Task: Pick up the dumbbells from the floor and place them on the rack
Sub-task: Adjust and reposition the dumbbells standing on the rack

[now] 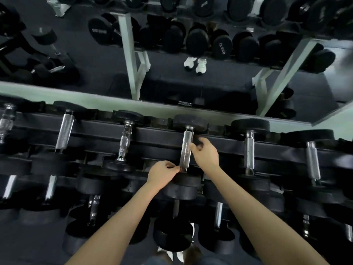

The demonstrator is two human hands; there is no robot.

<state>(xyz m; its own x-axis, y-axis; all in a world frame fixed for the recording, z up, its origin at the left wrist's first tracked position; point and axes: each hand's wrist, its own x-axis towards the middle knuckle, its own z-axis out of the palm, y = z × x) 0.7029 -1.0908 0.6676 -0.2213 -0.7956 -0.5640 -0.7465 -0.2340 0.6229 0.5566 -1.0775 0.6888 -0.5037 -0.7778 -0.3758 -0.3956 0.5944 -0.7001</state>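
A black dumbbell with a knurled silver handle (pixel 185 144) lies across the top tier of the dark rack (pixel 156 138), its far head (pixel 190 121) against the mirror edge. My right hand (pixel 205 153) rests against the right side of the handle, fingers curled on it. My left hand (pixel 164 174) pinches the near end of the handle, just above the near head (pixel 188 179). Both forearms reach in from the bottom of the view.
Other dumbbells fill the top tier on both sides (pixel 125 140) (pixel 249 150), and more sit on the lower tiers (pixel 172 232). A wall mirror (pixel 191 83) behind the rack reflects the weights and white shoes. My shoes show on the floor (pixel 170 253).
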